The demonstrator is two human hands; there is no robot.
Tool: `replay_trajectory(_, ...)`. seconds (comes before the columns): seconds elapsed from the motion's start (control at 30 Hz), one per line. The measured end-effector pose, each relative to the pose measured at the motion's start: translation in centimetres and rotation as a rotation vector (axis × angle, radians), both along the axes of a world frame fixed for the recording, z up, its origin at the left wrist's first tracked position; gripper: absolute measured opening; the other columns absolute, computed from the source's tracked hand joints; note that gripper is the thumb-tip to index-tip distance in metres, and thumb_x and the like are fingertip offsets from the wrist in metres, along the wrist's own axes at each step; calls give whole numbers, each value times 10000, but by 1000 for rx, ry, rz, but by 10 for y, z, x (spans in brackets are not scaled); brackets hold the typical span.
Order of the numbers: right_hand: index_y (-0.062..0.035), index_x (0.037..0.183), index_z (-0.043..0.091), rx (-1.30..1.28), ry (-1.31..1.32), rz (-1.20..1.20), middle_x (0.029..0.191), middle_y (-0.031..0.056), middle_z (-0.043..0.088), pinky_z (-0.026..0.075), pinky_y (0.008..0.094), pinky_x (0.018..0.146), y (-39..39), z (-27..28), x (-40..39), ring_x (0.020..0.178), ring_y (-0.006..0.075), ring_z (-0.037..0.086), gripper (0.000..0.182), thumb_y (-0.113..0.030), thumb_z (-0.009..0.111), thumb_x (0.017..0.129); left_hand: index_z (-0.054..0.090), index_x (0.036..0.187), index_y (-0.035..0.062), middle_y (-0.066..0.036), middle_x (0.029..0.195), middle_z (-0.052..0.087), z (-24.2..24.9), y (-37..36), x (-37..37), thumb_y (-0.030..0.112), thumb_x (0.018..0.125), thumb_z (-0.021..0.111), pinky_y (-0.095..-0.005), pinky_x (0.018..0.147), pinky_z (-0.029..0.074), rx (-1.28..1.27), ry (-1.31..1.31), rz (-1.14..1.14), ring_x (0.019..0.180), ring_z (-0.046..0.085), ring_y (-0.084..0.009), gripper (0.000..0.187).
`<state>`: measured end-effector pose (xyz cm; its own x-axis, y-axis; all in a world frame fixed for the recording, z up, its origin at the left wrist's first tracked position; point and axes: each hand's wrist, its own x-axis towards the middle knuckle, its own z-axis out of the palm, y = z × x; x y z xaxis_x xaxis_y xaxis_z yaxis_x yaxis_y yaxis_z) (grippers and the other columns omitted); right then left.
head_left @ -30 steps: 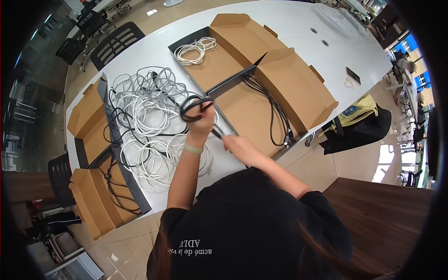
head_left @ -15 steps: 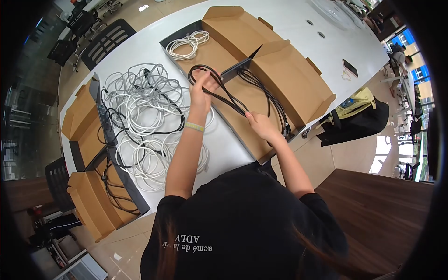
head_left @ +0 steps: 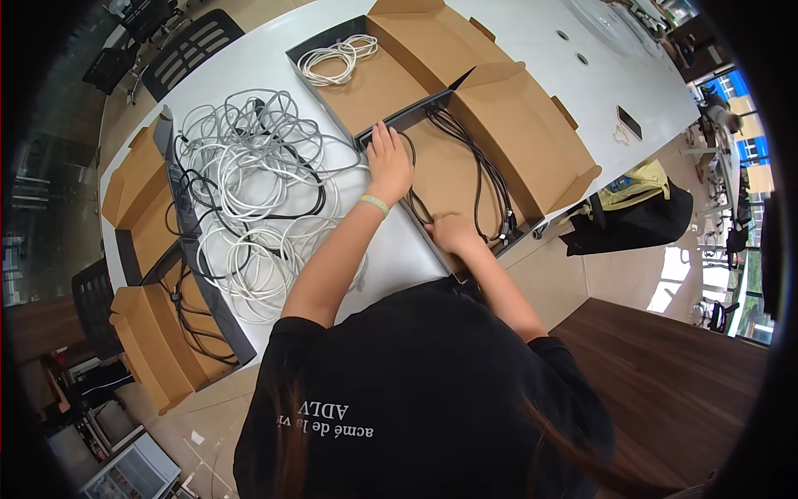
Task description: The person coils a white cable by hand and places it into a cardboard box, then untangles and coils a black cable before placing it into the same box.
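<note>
Laying the left hand (head_left: pixel 389 162), unclenched with fingers straight, over the upper part of a thin, looped black cable (head_left: pixel 418 206); cannot tell about any pinching beneath the palm. Grasping the lower part of the same cable in the curled right hand (head_left: pixel 455 234). Can see that loop inside an open brown cardboard box with dark grey sides (head_left: pixel 445 179), along its left wall, apart from a bundled black cable (head_left: pixel 492 170) near the opposite wall. Further left, on a glossy white desk (head_left: pixel 598 91), can see a loose tangle of white and grey cables (head_left: pixel 249 212).
</note>
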<state>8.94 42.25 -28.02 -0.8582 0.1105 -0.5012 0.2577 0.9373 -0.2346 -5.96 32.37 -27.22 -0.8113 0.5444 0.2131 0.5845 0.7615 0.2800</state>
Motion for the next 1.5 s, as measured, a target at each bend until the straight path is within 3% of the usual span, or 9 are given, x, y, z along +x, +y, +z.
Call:
replay_trajectory(0.1, -7, 1065, 548, 164, 5, 69, 1136, 167, 541, 449, 415, 871, -5, 10, 1, 1112, 308, 491, 420, -370, 388, 929, 253, 1323, -122, -347, 1395, 147, -7, 1, 3, 263, 742, 640, -480, 1062, 198, -126, 29, -32, 1314, 152, -456, 798)
replay_trajectory(0.37, 12, 1047, 535, 158, 12, 109, 1066, 182, 551, 483, 407, 800, -4, 11, 0, 1001, 319, 561, 397, -348, 460, 900, 155, 1407, -4, -392, 1385, 81, -7, -1, 5, 401, 815, 465, -551, 1060, 104, -175, -67, -103, 1297, 51, -535, 781)
replay_trajectory(0.47, 26, 1035, 520, 12, 162, 52, 1086, 219, 516, 472, 439, 816, 9, 9, 0, 994, 363, 550, 432, -366, 548, 854, 145, 1426, 45, -394, 1394, 32, 1, 1, 7, 586, 785, 493, -566, 1055, 55, -462, -160, -139, 1300, -8, -541, 908)
replay_trajectory(0.6, 47, 1072, 487, -65, 233, -46, 1115, 251, 485, 460, 457, 837, 32, 13, -10, 1022, 414, 514, 509, -405, 553, 845, 164, 1427, 56, -376, 1410, 1, 25, 12, 13, 711, 439, 715, -576, 1048, 70, -691, -206, -98, 1297, 1, -551, 1307)
replay_trajectory(0.7, 37, 1175, 411, -37, 295, -120, 1265, 273, 381, 432, 460, 886, 45, 10, -22, 1057, 442, 483, 584, -432, 539, 851, 153, 1428, 56, -382, 1406, -9, 20, 23, 8, 694, 428, 735, -573, 1048, 96, -876, -289, -114, 1296, 23, -554, 1321)
replay_trajectory(1.03, 16, 1290, 310, 4, 360, -102, 1459, 175, 187, 445, 474, 884, 48, -27, -51, 1104, 433, 459, 762, -576, 456, 833, -54, 1436, 105, -409, 1382, -77, -2, 23, 0, 654, 465, 748, -566, 1046, 149, -613, -396, -171, 1256, 70, -612, 1375)
replay_trajectory(1.23, 2, 1330, 278, -2, 261, -182, 1443, 144, 259, 454, 464, 868, 45, -19, -56, 1095, 410, 487, 779, -588, 421, 842, -43, 1445, 169, -309, 1417, -194, -18, 37, -2, 706, 687, 478, -589, 1047, 24, -679, -537, -27, 1281, -96, -568, 1065)
replay_trajectory(1.37, -23, 1386, 203, -2, 226, -345, 1270, 217, 473, 435, 459, 886, 37, -8, -53, 1061, 411, 527, 821, -605, 400, 841, -17, 1451, 198, -277, 1438, -179, -20, 38, 2, 693, 690, 506, -599, 1033, -31, -614, -566, 21, 1296, -111, -540, 1047)
replay_trajectory(1.5, 4, 1234, 377, -89, 334, -518, 1131, 250, 550, 430, 477, 860, 43, -14, -50, 1003, 425, 543, 712, -580, 446, 832, 25, 1452, 169, -283, 1439, -165, -17, 33, 5, 743, 669, 506, -598, 1037, -4, -569, -524, -22, 1292, -99, -549, 1083)
